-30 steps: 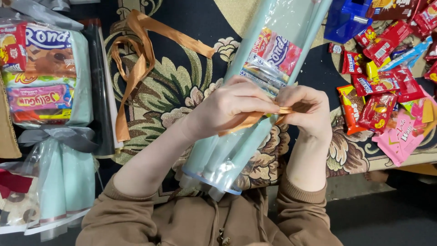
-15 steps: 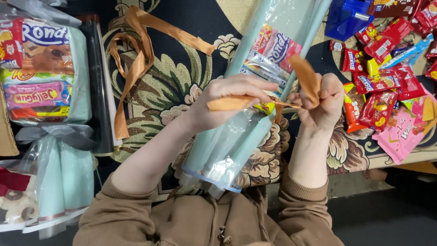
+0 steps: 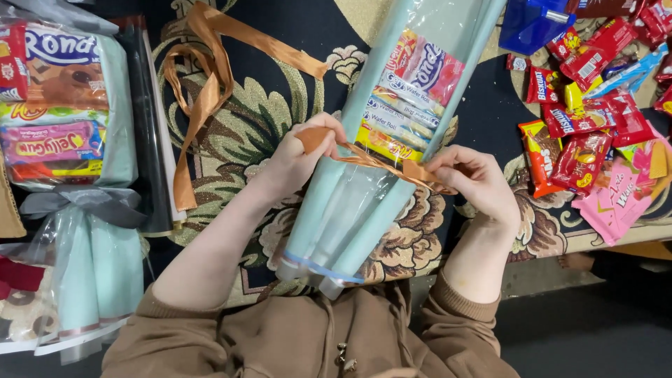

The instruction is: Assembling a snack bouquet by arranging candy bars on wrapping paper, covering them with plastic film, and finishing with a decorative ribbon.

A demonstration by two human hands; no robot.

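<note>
Copper-brown satin ribbon (image 3: pixel 381 162) stretches taut across the narrow waist of a cone-shaped bouquet of pale teal paper and clear cellophane (image 3: pixel 364 189), which lies on the dark floral carpet (image 3: pixel 259 119) with its stem end pointing toward the person's lap. The left hand (image 3: pixel 297 157) pinches one end of the ribbon against the cone's left side, fingers closed on it; the right hand (image 3: pixel 472 178) grips the other end just off the cone's right side, also closed on it. Holding both ends apart keeps the band tight where the wrapping gathers, below the stacked snack packets (image 3: pixel 413 91) showing through the cellophane. The ribbon's long tail loops away over the carpet toward its upper left. At the carpet's left edge lies a finished bouquet of the same teal paper, tied with a grey ribbon bow (image 3: pixel 77 203). Near the right edge, a loose heap of red, pink and yellow sweet wrappers (image 3: pixel 595 133) lies well apart from the hands.
</note>
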